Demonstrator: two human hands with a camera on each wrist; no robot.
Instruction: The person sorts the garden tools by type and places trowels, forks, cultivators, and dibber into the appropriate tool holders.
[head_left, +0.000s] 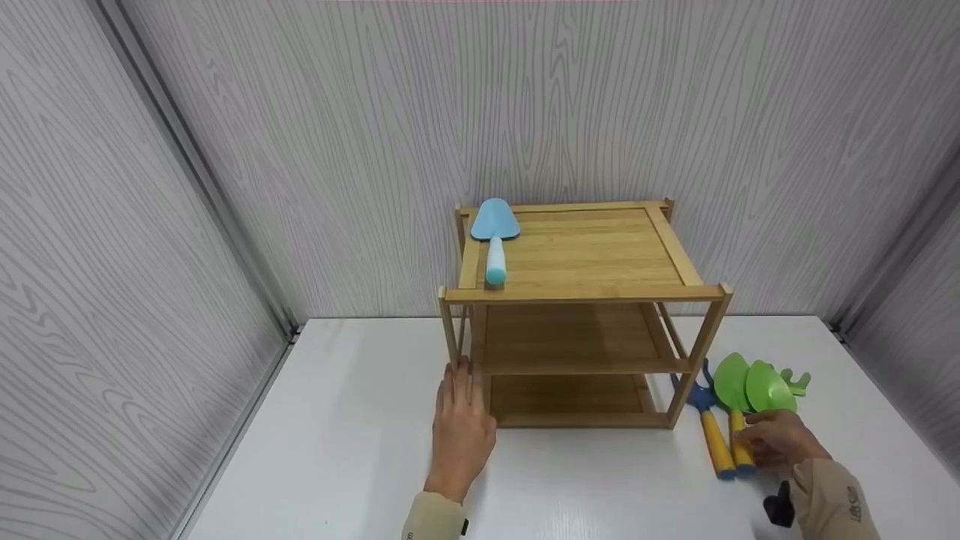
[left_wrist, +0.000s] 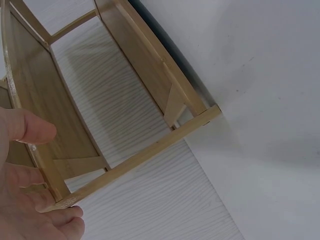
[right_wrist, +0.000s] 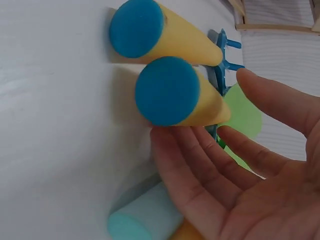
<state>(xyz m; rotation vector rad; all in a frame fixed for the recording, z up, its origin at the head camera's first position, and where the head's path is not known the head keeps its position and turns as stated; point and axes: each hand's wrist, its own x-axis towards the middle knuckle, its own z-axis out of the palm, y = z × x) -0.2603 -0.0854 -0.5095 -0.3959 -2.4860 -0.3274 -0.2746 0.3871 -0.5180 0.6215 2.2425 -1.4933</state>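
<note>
White tabletop (head_left: pixel 330 450) spans its left edge to one wooden rack (head_left: pixel 585 251), where I rest my left hand (head_left: pixel 461 435), fingers straight. Rightward, my right hand (head_left: pixel 784 437) spreads loosely beside two green shovels (head_left: pixel 731 382), one blue fork (head_left: pixel 702 397).

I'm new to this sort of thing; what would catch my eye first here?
Probably the pale blue trowel, lying by itself on the left side of the wooden rack's top. Next come the bright green tool heads on the white table, right of the rack, with the right hand at a yellow handle beside them.
</note>
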